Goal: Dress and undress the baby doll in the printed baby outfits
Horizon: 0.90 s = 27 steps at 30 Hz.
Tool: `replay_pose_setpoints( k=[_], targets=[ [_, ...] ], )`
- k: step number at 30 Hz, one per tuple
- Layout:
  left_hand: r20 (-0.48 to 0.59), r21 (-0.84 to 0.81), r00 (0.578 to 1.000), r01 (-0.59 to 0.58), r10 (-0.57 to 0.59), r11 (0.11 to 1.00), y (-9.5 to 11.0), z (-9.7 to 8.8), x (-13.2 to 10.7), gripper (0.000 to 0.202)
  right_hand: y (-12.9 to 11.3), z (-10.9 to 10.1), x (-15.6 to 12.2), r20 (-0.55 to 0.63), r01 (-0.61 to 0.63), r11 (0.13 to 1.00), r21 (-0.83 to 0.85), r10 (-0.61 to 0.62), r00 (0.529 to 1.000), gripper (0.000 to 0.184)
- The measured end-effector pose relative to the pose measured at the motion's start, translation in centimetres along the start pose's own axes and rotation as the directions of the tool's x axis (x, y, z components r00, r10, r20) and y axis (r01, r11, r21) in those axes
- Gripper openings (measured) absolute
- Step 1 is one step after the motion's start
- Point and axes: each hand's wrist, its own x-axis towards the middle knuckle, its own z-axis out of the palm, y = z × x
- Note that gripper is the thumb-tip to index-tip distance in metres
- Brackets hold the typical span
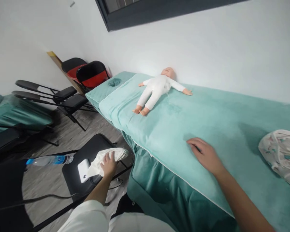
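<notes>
My left hand (108, 164) reaches down to a black folding chair seat (87, 151) and closes its fingers on a white cloth (111, 156) lying there. A white phone-like device (83, 170) lies beside the cloth. My right hand (204, 154) rests flat, fingers out, on the teal bed cover (171, 129). A baby doll in a white suit (159, 88) lies on its back farther up the bed, near the wall.
A patterned cloth (281, 154) lies at the bed's right. A water bottle (48, 160) lies at the left. Folding chairs (62, 96) and red-and-black chairs (91, 75) stand by the wall. Another teal bed (12, 111) is at far left.
</notes>
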Motion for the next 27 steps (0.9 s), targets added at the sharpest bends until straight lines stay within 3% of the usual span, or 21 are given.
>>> replay_pose_setpoints(
  k=[4,8,12,15,21,27],
  targets=[
    [-0.013,-0.126,0.989,0.144,-0.147,0.981,1.0,-0.3,1.9,0.059,-0.2,0.0,0.1,-0.004,-0.005,1.0,0.0,0.005,1.0,0.025],
    [0.01,-0.257,0.949,0.306,-0.314,0.917,1.4,-0.9,4.5,0.056,-0.6,0.0,0.1,-0.001,-0.013,1.0,-0.009,0.013,1.0,0.026],
    [0.014,-0.278,0.912,0.397,-0.41,0.875,0.3,-2.0,6.2,0.054,-0.8,-0.1,0.0,0.0,-0.014,1.0,-0.017,0.014,1.0,0.026],
    [-0.029,-0.267,0.89,0.432,-0.455,0.862,-0.7,-2.5,5.9,0.055,-0.7,-0.1,0.0,-0.001,-0.016,1.0,-0.016,0.016,1.0,0.027],
    [-0.042,-0.236,0.944,0.308,-0.326,0.922,-2.2,-1.5,3.0,0.058,-0.8,0.1,0.0,-0.023,-0.005,0.999,-0.041,0.004,1.0,0.025],
    [-0.019,-0.141,1.0,0.021,-0.023,0.99,-5.9,-1.4,2.7,0.054,-0.8,0.1,-0.2,-0.012,0.034,0.998,-0.052,-0.034,0.999,0.026]
  ],
)
